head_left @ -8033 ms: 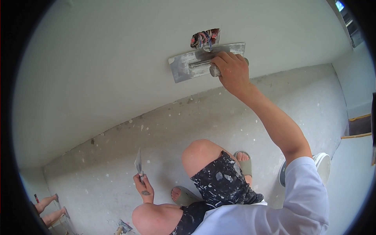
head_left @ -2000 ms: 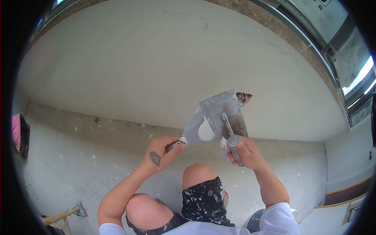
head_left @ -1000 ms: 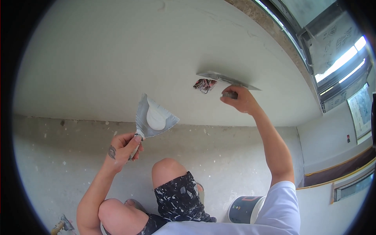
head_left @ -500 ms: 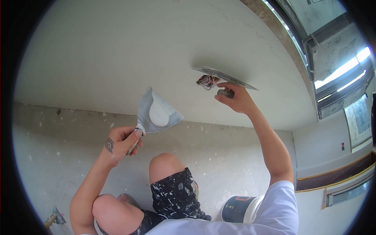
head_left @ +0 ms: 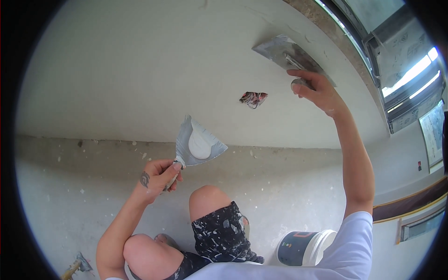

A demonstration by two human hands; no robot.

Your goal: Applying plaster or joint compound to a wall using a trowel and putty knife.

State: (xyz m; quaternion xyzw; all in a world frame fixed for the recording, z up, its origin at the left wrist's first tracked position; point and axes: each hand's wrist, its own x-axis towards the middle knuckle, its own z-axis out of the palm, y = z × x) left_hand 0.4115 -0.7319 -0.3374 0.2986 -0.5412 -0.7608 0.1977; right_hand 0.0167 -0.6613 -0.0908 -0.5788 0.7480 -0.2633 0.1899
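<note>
My left hand (head_left: 162, 177) grips the handle of a wide putty knife (head_left: 189, 133), its blade raised in front of my knees with a smooth blob of white filler (head_left: 199, 145) on it. My right hand (head_left: 315, 93) holds the handle of a rectangular steel trowel (head_left: 276, 48), index finger extended along it; the blade lies on or very near the white wall (head_left: 130, 74), above and right of a hole with tangled wires (head_left: 253, 99).
Grey speckled floor (head_left: 84, 177) runs along the wall's foot. A bucket (head_left: 294, 248) stands at my right; a tool with a wooden handle (head_left: 74, 267) lies at lower left. A metal-framed window (head_left: 396, 60) with a stone sill (head_left: 338, 25) is at upper right.
My right hand has moved the trowel up and right, away from the wire hole, compared with half a second ago. The putty knife in my left hand sits slightly further right in view.
</note>
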